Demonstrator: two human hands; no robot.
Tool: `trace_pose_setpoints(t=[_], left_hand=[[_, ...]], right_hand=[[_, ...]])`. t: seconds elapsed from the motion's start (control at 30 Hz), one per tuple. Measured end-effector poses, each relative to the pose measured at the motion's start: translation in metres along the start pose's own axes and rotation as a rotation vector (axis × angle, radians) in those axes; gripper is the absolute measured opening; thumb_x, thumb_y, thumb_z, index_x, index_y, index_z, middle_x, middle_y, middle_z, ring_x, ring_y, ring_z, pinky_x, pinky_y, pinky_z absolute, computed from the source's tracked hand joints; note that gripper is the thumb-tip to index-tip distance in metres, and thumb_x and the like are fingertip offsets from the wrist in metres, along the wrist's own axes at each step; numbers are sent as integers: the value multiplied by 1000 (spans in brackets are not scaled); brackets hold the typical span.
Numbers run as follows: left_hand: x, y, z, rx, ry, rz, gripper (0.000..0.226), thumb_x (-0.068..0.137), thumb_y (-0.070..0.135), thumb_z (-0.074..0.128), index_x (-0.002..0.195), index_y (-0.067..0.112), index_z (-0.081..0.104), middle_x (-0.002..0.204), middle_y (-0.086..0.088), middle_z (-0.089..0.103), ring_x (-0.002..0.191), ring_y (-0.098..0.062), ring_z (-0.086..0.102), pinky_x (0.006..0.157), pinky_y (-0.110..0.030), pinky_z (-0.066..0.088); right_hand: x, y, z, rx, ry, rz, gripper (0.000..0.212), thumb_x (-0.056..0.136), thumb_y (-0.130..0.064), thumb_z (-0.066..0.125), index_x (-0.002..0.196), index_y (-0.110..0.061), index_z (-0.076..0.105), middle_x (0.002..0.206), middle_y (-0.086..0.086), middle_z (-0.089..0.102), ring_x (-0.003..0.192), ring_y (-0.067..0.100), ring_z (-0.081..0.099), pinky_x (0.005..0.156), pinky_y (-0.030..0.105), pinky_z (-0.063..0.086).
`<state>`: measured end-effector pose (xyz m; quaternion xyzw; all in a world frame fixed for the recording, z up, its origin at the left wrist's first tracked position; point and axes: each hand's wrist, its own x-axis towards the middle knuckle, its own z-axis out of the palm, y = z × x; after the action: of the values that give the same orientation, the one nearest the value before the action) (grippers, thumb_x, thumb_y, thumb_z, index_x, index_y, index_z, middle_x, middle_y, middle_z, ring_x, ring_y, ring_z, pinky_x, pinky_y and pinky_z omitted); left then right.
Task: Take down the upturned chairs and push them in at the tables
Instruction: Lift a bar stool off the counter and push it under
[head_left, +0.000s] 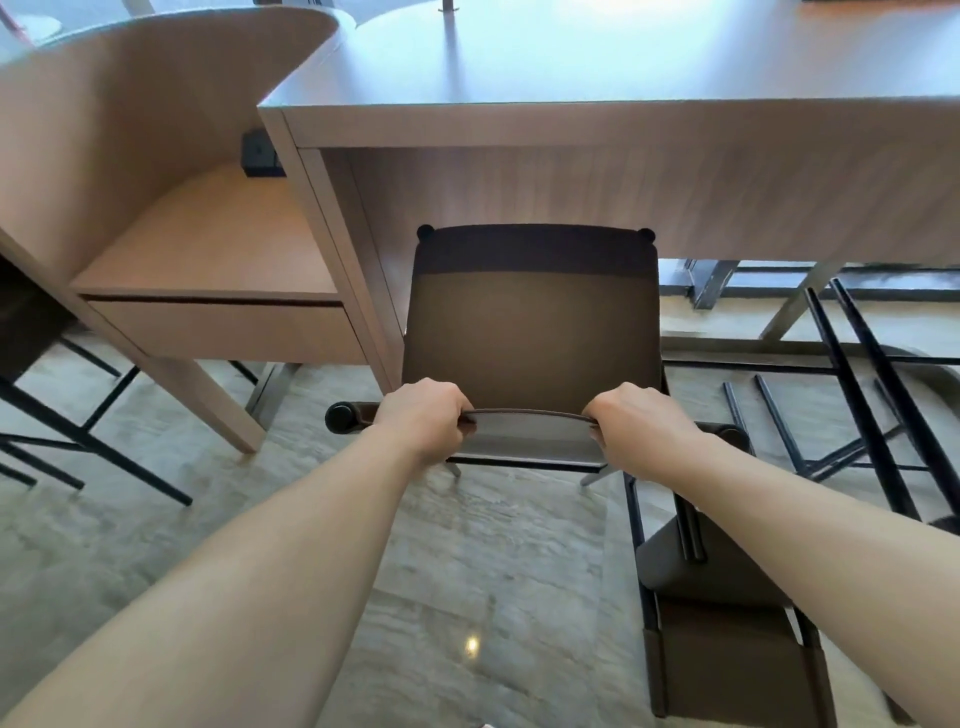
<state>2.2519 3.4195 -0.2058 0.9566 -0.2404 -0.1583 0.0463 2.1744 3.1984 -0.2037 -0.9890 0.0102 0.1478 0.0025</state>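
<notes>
Chair (530, 332) upright on the floor, and both hands are on it: left hand (423, 421) curled tight over the left end of the backrest top (530, 415), right hand (641, 426) curled over the right end. Straight ahead of the grip, the brown seat runs away, its far edge in shadow under the wooden table (571, 130). Just outside the left fist, a black armrest end (340, 417) pokes out. Under the right forearm, a second chair (727, 623), close by. Off left of the grip, a desk with a curved screen (208, 260)
</notes>
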Motion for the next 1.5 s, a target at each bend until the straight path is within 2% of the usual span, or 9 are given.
trace_pose_setpoints(t=[0.1, 0.27, 0.37, 0.47, 0.63, 0.83, 1.1, 1.33, 1.5], left_hand=[[-3, 3, 4, 11, 2, -4, 15, 92, 29, 54, 84, 31, 66, 86, 1, 67, 78, -27, 61, 63, -28, 45], [-6, 12, 7, 0, -4, -12, 16, 92, 29, 55, 93, 29, 71, 90, 0, 68, 81, -27, 62, 70, -31, 51], [-8, 19, 7, -7, -14, -19, 16, 93, 29, 55, 94, 30, 70, 91, 0, 68, 80, -27, 61, 67, -30, 45], [-3, 20, 4, -8, 4, -26, 16, 93, 29, 54, 94, 28, 70, 90, 0, 68, 81, -27, 62, 67, -31, 47], [11, 17, -4, 34, 57, -37, 17, 91, 30, 53, 94, 30, 70, 88, 1, 68, 78, -27, 61, 63, -29, 43], [35, 15, -16, 81, 125, -31, 19, 89, 42, 52, 93, 34, 69, 83, 4, 66, 72, -26, 57, 60, -27, 37], [75, 7, -31, 107, 178, 21, 21, 89, 46, 51, 90, 34, 68, 77, 5, 63, 70, -26, 59, 58, -28, 38], [106, 1, -41, 112, 211, 45, 23, 88, 46, 53, 94, 33, 70, 82, 6, 68, 72, -24, 62, 58, -27, 41], [130, -3, -53, 111, 203, 25, 17, 82, 41, 59, 92, 34, 71, 82, 7, 68, 72, -22, 61, 59, -26, 40]], right_hand=[[-5, 1, 2, 35, 34, 28, 16, 90, -3, 52, 83, -14, 62, 77, 5, 61, 69, 29, 61, 61, 34, 53], [-11, 9, -1, 33, 11, 28, 18, 90, -6, 51, 79, -17, 61, 77, 4, 60, 69, 29, 59, 59, 32, 48], [-14, 13, -3, 20, -8, 25, 17, 91, -8, 51, 79, -16, 61, 75, 4, 59, 66, 28, 57, 56, 30, 42], [-10, 15, -7, 31, 25, 28, 17, 92, -10, 53, 83, -17, 65, 77, 3, 62, 69, 27, 61, 57, 30, 46], [1, 14, -3, 110, 153, 149, 17, 95, -17, 52, 85, -22, 66, 75, 0, 62, 70, 26, 61, 56, 30, 43], [29, 23, -13, 132, 194, 233, 19, 93, -39, 55, 95, -31, 72, 86, 1, 69, 82, 30, 65, 63, 31, 42], [64, 34, -30, 92, 218, 226, 21, 93, -46, 55, 99, -34, 72, 75, -7, 58, 68, 21, 53, 58, 29, 39], [93, 44, -43, 86, 218, 207, 22, 91, -50, 56, 92, -35, 72, 75, -7, 60, 73, 22, 57, 61, 30, 40], [116, 51, -55, 63, 209, 206, 23, 91, -47, 57, 88, -30, 71, 66, -8, 54, 67, 22, 57, 54, 27, 38]])
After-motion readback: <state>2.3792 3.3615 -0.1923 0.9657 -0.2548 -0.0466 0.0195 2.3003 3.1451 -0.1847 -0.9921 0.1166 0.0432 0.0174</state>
